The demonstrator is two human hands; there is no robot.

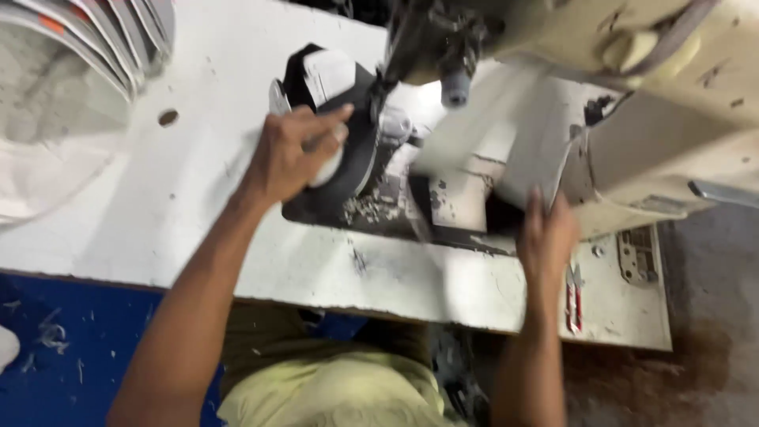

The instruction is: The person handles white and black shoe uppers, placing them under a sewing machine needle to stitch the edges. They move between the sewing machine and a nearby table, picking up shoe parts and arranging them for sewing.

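My left hand (296,150) grips a black and white shoe upper (348,103) and presses it against the post of a cream sewing machine (648,95), just under the needle head (443,47). My right hand (545,233) rests with fingers together against a blurred white piece (490,134) at the machine's base; whether it grips that piece is unclear. The picture is blurred by motion.
A worn white work table (198,221) carries the machine. A stack of pale cut pieces (103,32) lies at the far left corner. Small red-handled snips (574,300) lie near the front right edge. A blue surface (63,340) lies below the table at left.
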